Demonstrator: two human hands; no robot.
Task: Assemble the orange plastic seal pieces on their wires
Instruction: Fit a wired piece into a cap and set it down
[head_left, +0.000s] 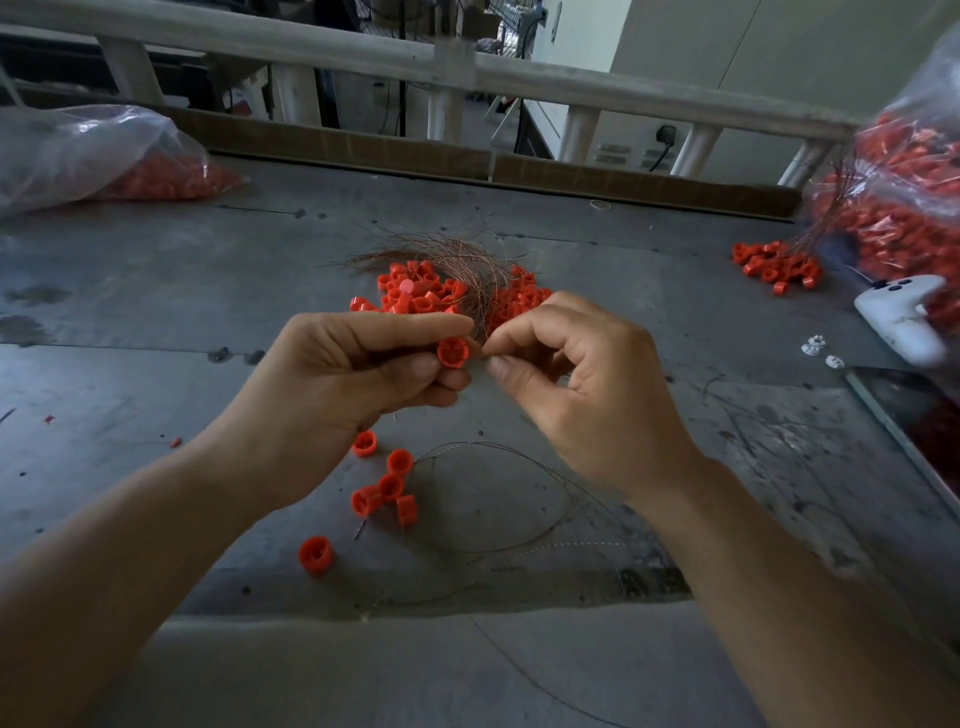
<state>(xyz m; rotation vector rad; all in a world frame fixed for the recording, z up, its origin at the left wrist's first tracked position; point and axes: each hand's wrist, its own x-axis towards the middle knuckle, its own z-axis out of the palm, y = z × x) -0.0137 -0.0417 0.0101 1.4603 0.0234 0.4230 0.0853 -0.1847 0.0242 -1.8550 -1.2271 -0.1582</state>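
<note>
My left hand (363, 374) pinches an orange seal piece (453, 352) above the bench (156, 312), my right hand (582, 384) pinching a barely visible wire end (484, 356) beside it; I fear a slight misaim could buckle the wire.

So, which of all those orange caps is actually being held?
The orange cap pinched between thumb and fingers of the left hand, raised off the table; all the others lie loose on the table or in the bags.

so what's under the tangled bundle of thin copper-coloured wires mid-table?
Small orange plastic seal pieces, heaped on the grey table beneath the wire bundle. The heap's near edge is covered by the person's fingers, so what lies there can't be seen.
</note>
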